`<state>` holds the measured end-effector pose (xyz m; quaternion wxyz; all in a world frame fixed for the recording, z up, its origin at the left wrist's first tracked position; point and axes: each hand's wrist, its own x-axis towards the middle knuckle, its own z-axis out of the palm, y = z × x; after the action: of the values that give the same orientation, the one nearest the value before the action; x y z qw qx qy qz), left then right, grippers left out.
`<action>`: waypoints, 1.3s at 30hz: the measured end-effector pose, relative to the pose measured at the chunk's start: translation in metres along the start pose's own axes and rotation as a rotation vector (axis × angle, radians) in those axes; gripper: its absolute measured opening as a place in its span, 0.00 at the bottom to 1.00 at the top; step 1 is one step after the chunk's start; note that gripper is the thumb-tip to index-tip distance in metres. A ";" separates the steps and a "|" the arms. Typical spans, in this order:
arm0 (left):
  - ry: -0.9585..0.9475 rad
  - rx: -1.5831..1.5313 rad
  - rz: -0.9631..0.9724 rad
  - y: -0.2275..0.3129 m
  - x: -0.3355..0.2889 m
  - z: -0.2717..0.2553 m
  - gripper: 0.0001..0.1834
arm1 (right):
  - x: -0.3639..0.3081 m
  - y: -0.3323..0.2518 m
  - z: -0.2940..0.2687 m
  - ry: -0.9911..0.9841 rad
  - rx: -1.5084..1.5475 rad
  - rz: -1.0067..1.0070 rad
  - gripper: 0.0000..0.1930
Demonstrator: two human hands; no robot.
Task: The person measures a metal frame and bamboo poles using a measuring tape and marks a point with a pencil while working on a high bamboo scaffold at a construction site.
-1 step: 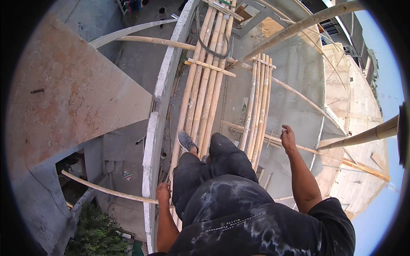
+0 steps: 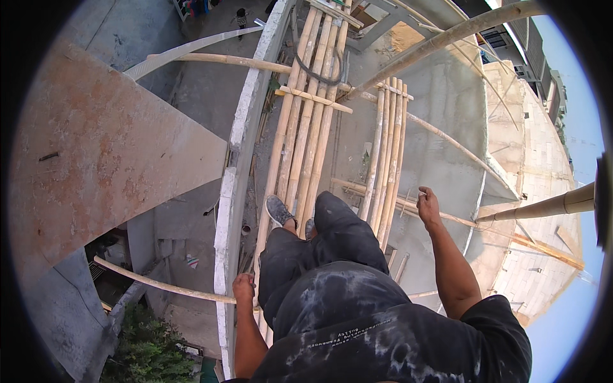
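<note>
One white-topped wall [image 2: 225, 236] stands left of our left hand [image 2: 243, 288], its fingers curled; whether around something, we cannot tell. Next comes the bamboo walkway [image 2: 310, 142], under our gray shoe [image 2: 278, 209], then a narrower bamboo bundle [image 2: 382, 153], and rightmost our right hand [image 2: 428, 206], fingers loosely bent; whether they touch, we cannot tell.

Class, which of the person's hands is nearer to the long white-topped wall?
The left. In the picture, the left hand is just right of the white-topped wall; the right hand is much farther right, beyond the bamboo poles.
</note>
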<state>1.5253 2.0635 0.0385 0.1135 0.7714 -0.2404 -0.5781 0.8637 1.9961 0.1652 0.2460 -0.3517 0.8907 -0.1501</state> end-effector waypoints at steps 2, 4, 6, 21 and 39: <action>0.018 -0.098 -0.037 0.024 0.015 -0.002 0.16 | 0.007 -0.011 0.024 -0.086 -0.211 -0.069 0.18; 0.095 -0.226 0.004 0.026 0.022 -0.005 0.13 | 0.008 -0.017 0.037 -0.182 -0.297 -0.064 0.18; 0.105 -0.169 -0.018 0.025 0.031 -0.008 0.13 | 0.016 -0.007 0.045 -0.303 -0.274 0.058 0.19; 0.056 -0.040 -0.277 0.419 0.083 0.124 0.15 | 0.487 -0.290 0.000 -0.344 -0.203 -0.235 0.21; -0.128 -0.201 -0.279 0.793 0.361 0.311 0.17 | 0.777 -0.373 -0.091 0.159 -0.065 0.105 0.22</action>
<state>1.1189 1.2330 0.0005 0.0933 0.7437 -0.0786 -0.6573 0.5294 1.1966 0.1466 0.1704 -0.2994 0.9289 -0.1356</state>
